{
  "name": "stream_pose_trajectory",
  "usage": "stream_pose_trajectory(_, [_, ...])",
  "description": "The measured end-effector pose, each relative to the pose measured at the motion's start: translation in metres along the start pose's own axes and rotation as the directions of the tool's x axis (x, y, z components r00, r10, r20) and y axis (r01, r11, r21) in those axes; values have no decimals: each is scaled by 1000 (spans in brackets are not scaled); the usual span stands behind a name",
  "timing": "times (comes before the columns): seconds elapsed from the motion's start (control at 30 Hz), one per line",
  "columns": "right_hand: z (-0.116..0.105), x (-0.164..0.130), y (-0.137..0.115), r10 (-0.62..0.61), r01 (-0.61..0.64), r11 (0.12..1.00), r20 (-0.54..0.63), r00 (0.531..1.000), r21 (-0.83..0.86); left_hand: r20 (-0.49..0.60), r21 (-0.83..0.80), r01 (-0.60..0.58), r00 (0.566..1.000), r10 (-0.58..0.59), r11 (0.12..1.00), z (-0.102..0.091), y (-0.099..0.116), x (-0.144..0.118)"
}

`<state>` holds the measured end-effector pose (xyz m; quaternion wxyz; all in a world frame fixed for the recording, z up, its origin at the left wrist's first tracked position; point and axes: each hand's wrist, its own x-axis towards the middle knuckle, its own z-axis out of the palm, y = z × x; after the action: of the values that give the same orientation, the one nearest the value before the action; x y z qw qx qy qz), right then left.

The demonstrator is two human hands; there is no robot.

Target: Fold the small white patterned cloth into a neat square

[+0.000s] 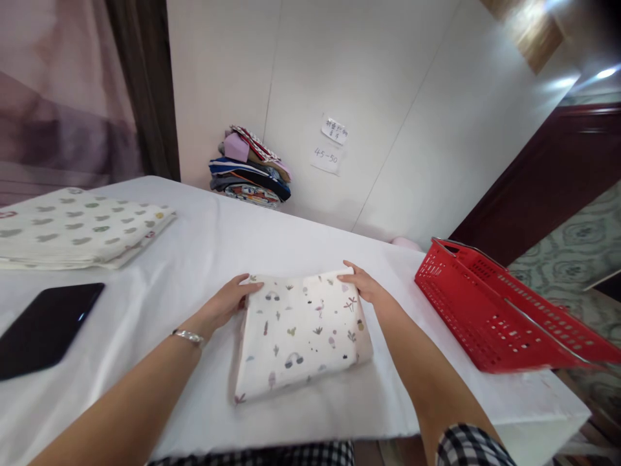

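A folded white cloth with small prints of rainbows, cacti and a flamingo lies in front of me on the white-covered table. My left hand grips its far left corner, thumb on top and the other fingers tucked behind the edge. At the far right corner my right hand pinches the cloth the same way. A silver bracelet circles my left wrist. The near edge of the cloth rests on the table, and its underside is hidden.
A red plastic basket stands at the table's right end. To the left lie another folded patterned cloth and a black tablet-like slab. Behind the table, a stack of folded clothes sits against the white wall, near paper notes.
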<state>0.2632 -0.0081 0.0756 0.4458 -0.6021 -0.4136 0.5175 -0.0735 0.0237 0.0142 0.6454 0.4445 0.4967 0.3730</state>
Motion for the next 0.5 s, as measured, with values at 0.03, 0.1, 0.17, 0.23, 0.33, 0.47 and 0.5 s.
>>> stream_pose_trajectory(0.03, [0,-3,-6,-29,29,999,2,1000,-22,65,-18,5,998,-4,1000,-1,3,-2])
stream_pose_trajectory(0.1, [-1,-10,-22,-84,84,994,-1,996,-70,132,-8,-3,991,4,1000,-3,17,-3])
stream_pose_trajectory(0.17, [-3,-14,-42,-155,153,983,-13,988,-102,57,55,-47,997,44,997,-3,42,-4])
stream_pose_trajectory(0.23, [-5,-17,-66,-274,268,957,-39,961,-111,-70,155,-165,982,177,974,-2,80,-6])
stream_pose_trajectory(0.33, [-8,-18,-96,-506,491,859,-93,858,-142,-86,303,-514,824,560,803,4,140,-18])
stream_pose_trajectory(0.47, [-8,-24,-93,-726,674,678,-119,678,-293,-22,647,-636,537,844,421,9,167,-47])
stream_pose_trajectory(0.5, [-8,-26,-80,-756,682,637,-116,645,-358,-12,703,-606,514,858,373,7,157,-53])
